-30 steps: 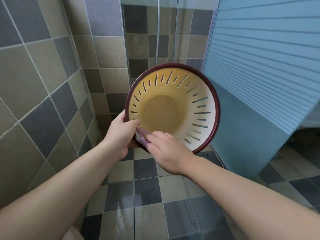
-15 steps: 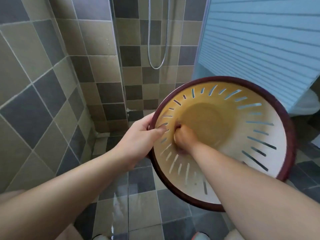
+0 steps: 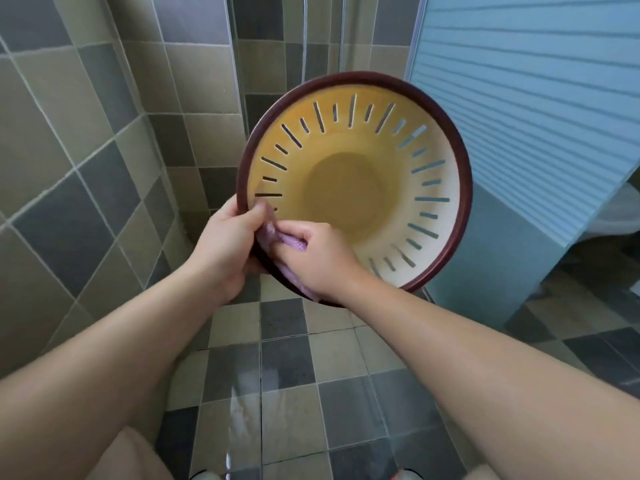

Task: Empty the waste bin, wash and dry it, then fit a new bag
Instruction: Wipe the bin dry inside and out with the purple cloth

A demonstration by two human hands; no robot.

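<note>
Maroon-rimmed slotted waste bin (image 3: 353,188) is held up with its mouth facing the person, left hand (image 3: 225,244) gripping the rim at eight o'clock, right hand (image 3: 315,258) clutching a purple cloth (image 3: 277,237) against the inner wall at seven.

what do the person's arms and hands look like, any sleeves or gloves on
Both forearms are bare from the frame's lower edge to the wrists: no sleeves show. The left hand and right hand wear no gloves. No rings, watch or bracelets are visible on the parts that show. Fingernails look short and unpainted where visible.
</note>
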